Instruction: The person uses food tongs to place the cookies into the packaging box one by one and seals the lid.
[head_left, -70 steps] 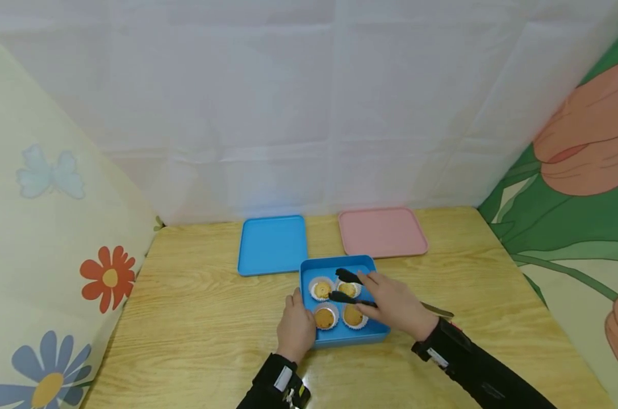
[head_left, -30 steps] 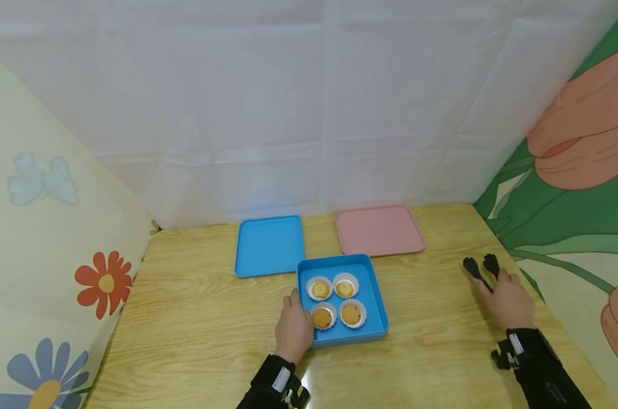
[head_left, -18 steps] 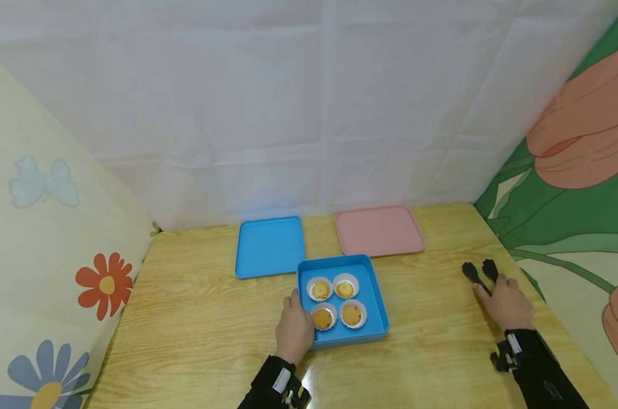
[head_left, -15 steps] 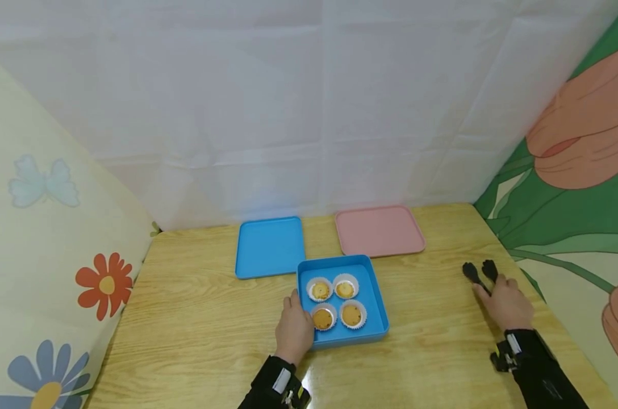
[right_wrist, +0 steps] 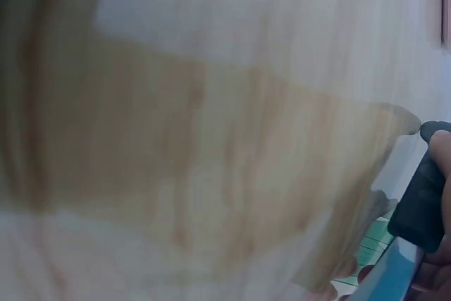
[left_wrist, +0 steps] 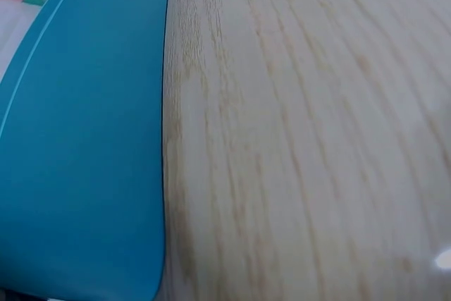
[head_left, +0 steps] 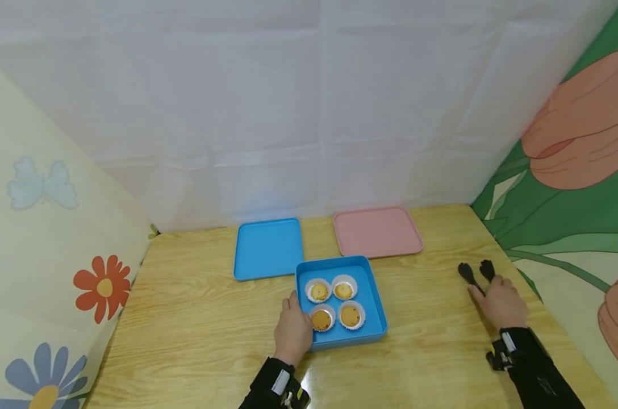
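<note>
In the head view a blue box [head_left: 372, 295] stands at the middle of the table. Inside it sit several small round cookies [head_left: 350, 316] in white paper cups [head_left: 345, 279]. My left hand [head_left: 292, 331] holds the box's left wall, its fingers along the outside. The left wrist view shows only the outer wall of the box [left_wrist: 84, 139] and the tabletop. Far to the right, my right hand [head_left: 504, 305] grips black-tipped tongs [head_left: 467, 274] low over the table, their two heads apart and holding nothing. A dark part of the tongs [right_wrist: 421, 206] shows beside the fingers in the right wrist view.
Behind the box lie a flat blue tray [head_left: 268, 250] on the left and a pink tray [head_left: 378, 232] on the right. The wooden table [head_left: 196, 318] ends at a white cloth [head_left: 227, 113] behind, with printed panels on both sides.
My right hand has carried the tongs from above the cookies to the table's right side, and has hardly moved there over the last second. The left hand stays on the box.
</note>
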{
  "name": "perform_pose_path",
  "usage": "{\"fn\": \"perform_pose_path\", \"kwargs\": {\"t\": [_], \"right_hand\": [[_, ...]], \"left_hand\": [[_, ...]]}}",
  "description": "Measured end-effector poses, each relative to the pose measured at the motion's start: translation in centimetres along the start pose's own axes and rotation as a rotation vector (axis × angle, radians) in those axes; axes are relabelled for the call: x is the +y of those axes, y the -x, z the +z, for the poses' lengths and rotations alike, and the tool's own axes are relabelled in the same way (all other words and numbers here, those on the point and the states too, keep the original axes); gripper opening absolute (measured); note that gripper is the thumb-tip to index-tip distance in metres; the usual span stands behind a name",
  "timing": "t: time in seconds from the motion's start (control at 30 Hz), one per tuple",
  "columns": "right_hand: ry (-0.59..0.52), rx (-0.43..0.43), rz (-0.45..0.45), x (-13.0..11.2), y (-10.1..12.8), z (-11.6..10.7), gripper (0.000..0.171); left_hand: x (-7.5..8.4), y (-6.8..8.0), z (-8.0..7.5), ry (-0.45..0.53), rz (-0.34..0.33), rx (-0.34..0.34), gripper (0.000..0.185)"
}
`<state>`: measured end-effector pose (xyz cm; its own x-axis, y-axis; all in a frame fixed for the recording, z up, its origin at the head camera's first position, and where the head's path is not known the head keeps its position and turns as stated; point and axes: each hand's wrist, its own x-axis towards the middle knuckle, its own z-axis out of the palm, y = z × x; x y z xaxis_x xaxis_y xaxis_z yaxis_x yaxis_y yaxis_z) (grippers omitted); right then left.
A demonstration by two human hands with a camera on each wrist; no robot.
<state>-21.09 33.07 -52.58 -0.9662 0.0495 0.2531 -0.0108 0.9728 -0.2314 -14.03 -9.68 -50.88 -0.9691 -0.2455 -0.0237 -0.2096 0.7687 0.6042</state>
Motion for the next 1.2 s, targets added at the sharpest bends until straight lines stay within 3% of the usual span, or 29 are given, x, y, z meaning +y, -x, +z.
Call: {"fn": "perform_pose_path", "kwargs": {"t": [0.5,0.7,1.0,1.2], "right_hand": [[-0.009,-0.040,0.056,-0.7,0.3,0.2,0.077],[-0.015,0.050,0.050,-1.1,0.3,0.3,0.076],[-0.062,0.173,-0.041,-4.1,0.5,-1.5,0.066],[-0.091,0.207,-0.175,-6.1,1.0,-1.8,0.061]], "left_hand": [[-0.1,-0.1,-0.8,0.046,0.002,0.004,0.051],[0.1,-0.5,-2.6,0.036,0.061,0.044,0.053],[-1.2,-5.5,-6.2,-0.006,0.132,0.147,0.029],[-2.6,-8.5,-7.2,-0.094,0.168,0.094,0.024]]}}
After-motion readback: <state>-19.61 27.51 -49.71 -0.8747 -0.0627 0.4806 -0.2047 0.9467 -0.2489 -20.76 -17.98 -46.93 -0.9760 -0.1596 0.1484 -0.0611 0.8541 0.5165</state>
